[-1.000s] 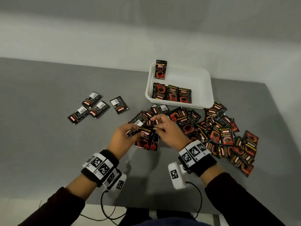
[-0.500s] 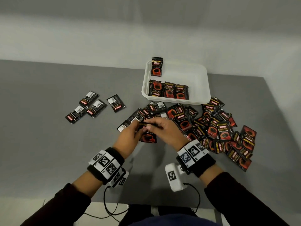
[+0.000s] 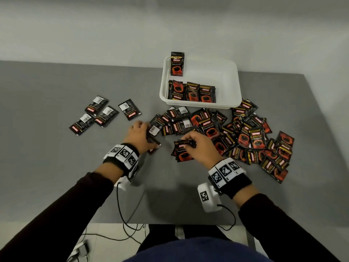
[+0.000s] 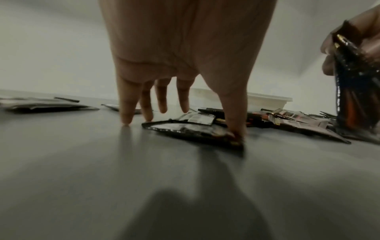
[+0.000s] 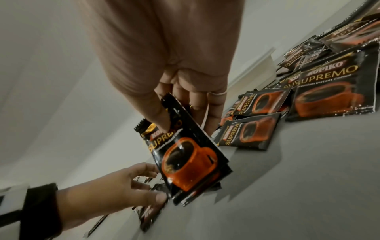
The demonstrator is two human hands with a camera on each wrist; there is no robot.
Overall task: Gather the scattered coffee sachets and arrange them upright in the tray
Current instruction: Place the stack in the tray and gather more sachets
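My right hand (image 3: 187,144) grips a small stack of black-and-orange coffee sachets (image 3: 182,153) by the top edge, thumb in front and fingers behind; the stack (image 5: 189,160) hangs upright just above the grey table. My left hand (image 3: 151,138) is down on a single flat sachet (image 4: 191,130). Its thumb (image 4: 236,129) presses the near corner and its fingers point straight down at the far edge. The white tray (image 3: 229,86) holds three sachets upright along its near wall (image 3: 191,92) and one (image 3: 177,63) at its far left corner.
A big loose pile of sachets (image 3: 249,133) spreads from below the tray to the right of my right hand. Several more sachets (image 3: 103,115) lie face down at the left. Cables hang off the table's near edge (image 3: 170,223).
Both hands were together on the stack; now my left hand has let go and moved left onto a flat sachet, and my right hand holds the stack alone.
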